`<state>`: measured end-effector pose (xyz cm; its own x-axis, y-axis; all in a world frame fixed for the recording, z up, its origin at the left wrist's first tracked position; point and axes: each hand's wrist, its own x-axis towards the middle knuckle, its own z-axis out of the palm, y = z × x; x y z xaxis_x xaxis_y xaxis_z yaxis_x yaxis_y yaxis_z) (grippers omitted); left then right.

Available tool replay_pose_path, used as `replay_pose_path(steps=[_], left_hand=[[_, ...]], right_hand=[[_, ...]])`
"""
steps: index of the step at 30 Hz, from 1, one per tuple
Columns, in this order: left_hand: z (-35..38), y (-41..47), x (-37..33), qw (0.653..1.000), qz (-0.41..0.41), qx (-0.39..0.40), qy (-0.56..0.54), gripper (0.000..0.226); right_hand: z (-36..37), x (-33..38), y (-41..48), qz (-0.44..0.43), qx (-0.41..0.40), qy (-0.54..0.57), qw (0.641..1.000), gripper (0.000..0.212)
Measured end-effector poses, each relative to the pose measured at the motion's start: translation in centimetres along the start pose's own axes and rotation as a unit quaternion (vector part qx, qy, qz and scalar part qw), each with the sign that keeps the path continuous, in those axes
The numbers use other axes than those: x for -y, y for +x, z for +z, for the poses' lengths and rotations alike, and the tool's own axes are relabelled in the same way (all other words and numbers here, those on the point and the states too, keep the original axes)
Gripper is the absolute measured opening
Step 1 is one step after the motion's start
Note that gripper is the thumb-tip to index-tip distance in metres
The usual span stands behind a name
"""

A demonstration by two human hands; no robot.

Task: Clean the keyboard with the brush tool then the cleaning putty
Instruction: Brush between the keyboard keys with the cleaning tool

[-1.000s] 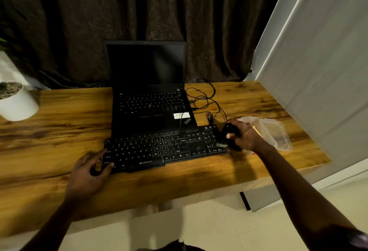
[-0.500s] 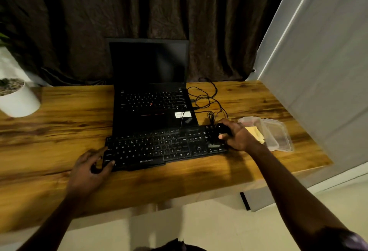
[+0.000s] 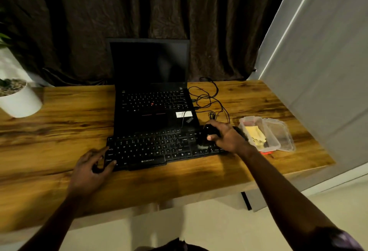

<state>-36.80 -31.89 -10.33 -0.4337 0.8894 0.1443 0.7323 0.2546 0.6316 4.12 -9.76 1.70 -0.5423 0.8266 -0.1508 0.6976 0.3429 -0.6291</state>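
Head view, looking down: black keyboard (image 3: 159,147) flat on the wooden table (image 3: 59,131), close to the near edge, far side butted against the open laptop (image 3: 151,103). Over its right end, a dark brush (image 3: 208,134) wrapped in the right hand (image 3: 229,138), fingers curled round the body, thumb pressed on the near side. Pale bristle tip down among the keys, touching them as far as can be told. Brush body nearly lost against the black keys, outline hard to trace.

At the left near corner, the left hand (image 3: 89,171), thumb on the front edge and fingers bent round the end, pinching the corner. Fingertips blurred and partly sunk in shadow.

Just right of the right hand, a clear box (image 3: 244,123) holding yellow putty (image 3: 255,137). Left wall touching the hand or just behind it, impossible to tell which. Lid (image 3: 282,139) lying open on the right. Small red piece (image 3: 265,152) poking out at the box's near side, too small to identify.

Farther back, a tangled black cable (image 3: 209,99) right of the laptop, near end hidden by the hand. White plant pot (image 3: 22,103) at far left, cut off by the frame. Dark curtain (image 3: 119,11) behind everything. Laptop screen black, nothing legible.
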Motion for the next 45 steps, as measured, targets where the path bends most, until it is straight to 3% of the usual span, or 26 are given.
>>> replay_pose_path(steps=[4,12,22,28,35,38,41,45], left_hand=[[-0.1,-0.1,-0.5,1.000,0.013,-0.013,-0.003,0.073],[0.2,0.0,0.3,1.000,-0.011,0.004,0.000,0.076],[0.1,0.0,-0.2,1.000,0.010,-0.016,-0.005,0.074],[0.0,0.0,-0.4,1.000,0.005,-0.014,0.001,0.073],[-0.2,-0.2,-0.8,1.000,0.006,-0.018,-0.015,0.073],[-0.2,-0.2,-0.6,1.000,0.006,-0.016,-0.013,0.072],[-0.1,-0.1,-0.4,1.000,0.005,-0.013,-0.009,0.075],[-0.2,-0.2,-0.9,1.000,0.011,-0.020,-0.010,0.076]], right_hand=[[-1.6,-3.0,-0.3,0.030,-0.020,-0.042,0.998,0.064],[1.6,2.2,-0.7,-0.027,0.021,0.040,0.999,0.042],[-2.2,-0.7,-2.4,0.036,-0.001,-0.044,0.998,0.053],[0.5,1.3,-2.2,-0.013,0.032,-0.003,0.999,0.041],[-3.0,-1.1,-3.8,0.013,-0.007,-0.041,0.999,0.048],[-3.6,-2.2,-3.9,0.011,-0.039,-0.068,0.997,0.041],[-2.3,-1.4,-3.3,0.013,-0.014,-0.057,0.998,0.052],[-1.1,-0.3,-2.8,0.001,0.028,-0.069,0.997,0.048]])
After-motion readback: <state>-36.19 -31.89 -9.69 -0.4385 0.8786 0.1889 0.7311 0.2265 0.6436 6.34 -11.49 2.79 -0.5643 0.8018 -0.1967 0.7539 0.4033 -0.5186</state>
